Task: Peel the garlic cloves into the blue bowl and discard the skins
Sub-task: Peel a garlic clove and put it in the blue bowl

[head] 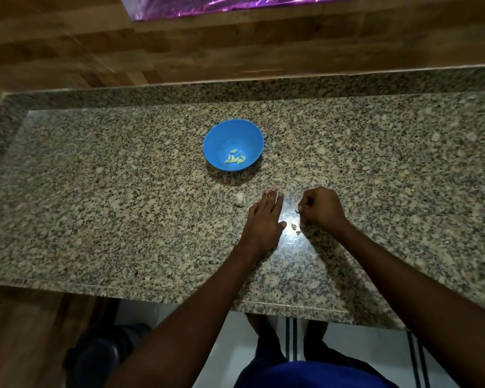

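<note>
both forearms reach in over the near edge of the granite tabletop (95,219). left hand (265,219) lies flat, fingers straight and together, just right of a whitish garlic piece (239,199). right hand (321,210) is curled, fingers bunched on small skin scraps (294,227) near the glare; what it grips is too small to tell. blue bowl (221,135) sits beyond the hands, mid-tabletop, holding peeled cloves (235,158), with wide bare granite on both sides.
</note>
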`<state>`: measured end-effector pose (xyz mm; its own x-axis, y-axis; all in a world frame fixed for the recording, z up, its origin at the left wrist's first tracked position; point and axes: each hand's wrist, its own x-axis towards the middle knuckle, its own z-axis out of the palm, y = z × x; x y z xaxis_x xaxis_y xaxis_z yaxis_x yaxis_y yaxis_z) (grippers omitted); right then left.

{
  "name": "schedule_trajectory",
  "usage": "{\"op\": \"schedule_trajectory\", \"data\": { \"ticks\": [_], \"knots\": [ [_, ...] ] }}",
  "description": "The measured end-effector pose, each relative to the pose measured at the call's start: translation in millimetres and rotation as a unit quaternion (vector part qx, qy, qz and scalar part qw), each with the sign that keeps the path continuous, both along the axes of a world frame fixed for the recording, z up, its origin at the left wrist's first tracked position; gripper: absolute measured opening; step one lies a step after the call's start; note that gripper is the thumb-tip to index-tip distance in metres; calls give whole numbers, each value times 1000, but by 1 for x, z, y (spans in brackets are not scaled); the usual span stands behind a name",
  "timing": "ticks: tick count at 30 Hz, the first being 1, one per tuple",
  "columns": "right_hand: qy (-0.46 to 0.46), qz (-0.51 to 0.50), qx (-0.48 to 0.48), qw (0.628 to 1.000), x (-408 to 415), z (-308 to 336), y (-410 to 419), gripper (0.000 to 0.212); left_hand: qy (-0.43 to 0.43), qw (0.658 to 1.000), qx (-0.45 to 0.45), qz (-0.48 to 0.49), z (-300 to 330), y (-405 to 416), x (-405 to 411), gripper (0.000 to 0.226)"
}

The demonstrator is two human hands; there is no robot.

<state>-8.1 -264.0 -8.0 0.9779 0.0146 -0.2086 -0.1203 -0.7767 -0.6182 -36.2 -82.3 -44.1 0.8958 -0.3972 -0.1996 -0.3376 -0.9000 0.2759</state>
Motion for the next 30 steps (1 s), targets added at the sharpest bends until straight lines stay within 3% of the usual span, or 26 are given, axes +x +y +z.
{"op": "schedule_trajectory", "data": {
  "ticks": [7, 12, 17, 22, 24, 26, 28, 30],
  "knots": [
    [50, -12, 31, 998, 8, -9, -6, 12, 4, 1000, -10, 5, -2, -1, 0, 73],
    [-1, -11, 37, 999, 1, -12, -3, 16, -6, 1000, -9, 4, -5, 0, -1, 72],
    [-103, 44, -92, 989, -24, -18, 16, 24, -9, 1000, -8, 4, -2, -2, -3, 72],
    [-168, 100, -176, 965, -38, -19, 18, 15, 13, 999, -33, 25, 3, -4, -1, 72],
    [-135, 21, -116, 984, -35, -15, 16, 12, 21, 993, -102, 55, 7, -5, 3, 66],
    [-71, -97, 17, 993, -30, -6, 14, 15, -22, 975, -196, 102, 10, -8, 6, 38],
    [0, -178, 161, 971, -28, 5, 11, 17, 13, 920, -334, 205, 25, -17, 2, 16],
    [39, -202, 253, 945, -28, 15, 9, 10, 116, 845, -443, 278, 43, -27, 0, 9]
  ]
}}
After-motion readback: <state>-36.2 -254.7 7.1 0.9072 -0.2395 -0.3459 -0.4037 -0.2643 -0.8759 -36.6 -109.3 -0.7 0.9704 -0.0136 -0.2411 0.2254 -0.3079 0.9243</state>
